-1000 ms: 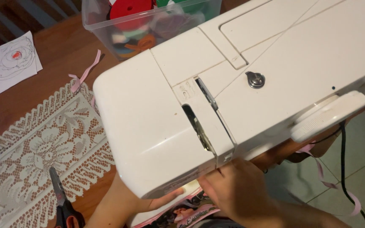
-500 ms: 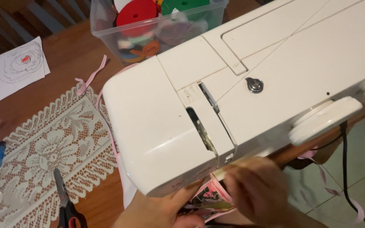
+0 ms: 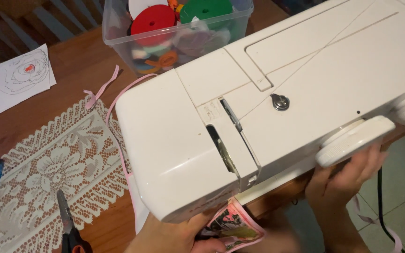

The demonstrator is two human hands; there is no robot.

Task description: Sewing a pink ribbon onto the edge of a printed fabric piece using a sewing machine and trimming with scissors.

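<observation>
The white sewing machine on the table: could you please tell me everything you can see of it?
The sewing machine is white, seemingly smooth plastic, seen from above and lying diagonally across the wooden table. Its top shows a flat lid panel, a round metal thread guide, a dark take-up slot and thin thread. A round handwheel sits at its right end, where the right hand touches it. The left hand holds patterned pink fabric under its head.

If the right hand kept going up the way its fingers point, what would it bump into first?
The right hand would probably meet the white handwheel on the sewing machine first; its fingertips already look to be at the wheel's underside, though depth is hard to judge.
</observation>
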